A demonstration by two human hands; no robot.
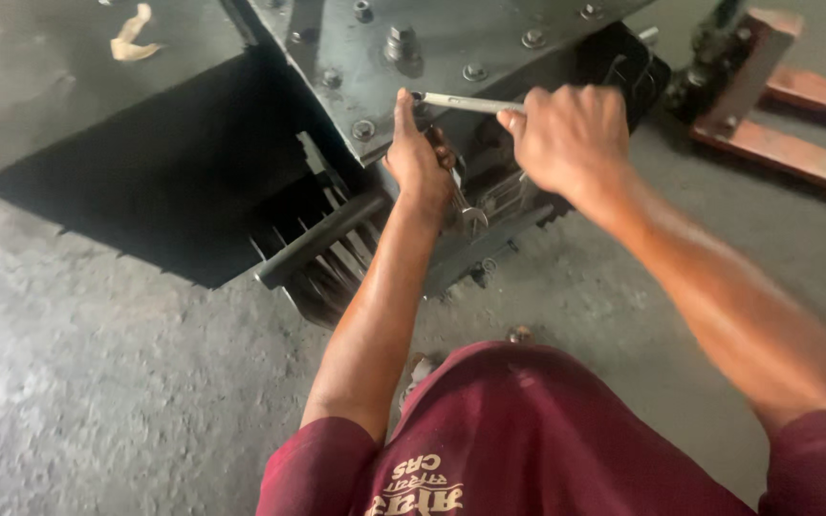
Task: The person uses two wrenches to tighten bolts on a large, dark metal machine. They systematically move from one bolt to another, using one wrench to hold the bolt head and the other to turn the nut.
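My right hand (571, 134) grips the handle of a silver wrench (461, 102) lying flat across the edge of a dark grey steel plate (451, 43). Its head sits at a bolt near the plate's rim. My left hand (420, 158) is just below that rim, thumb pressed up by the wrench head, fingers closed round a second wrench (464, 205) that hangs down under the plate. The plate carries several bolts, one of them a tall hex bolt (401, 43). Below it is a finned dark machine body (327, 239).
The machine stands on a rough grey concrete floor (97, 363). A rusty red steel frame (776, 105) lies at the upper right. A crumpled tan scrap (134, 33) rests on the upper left. My maroon shirt fills the bottom middle.
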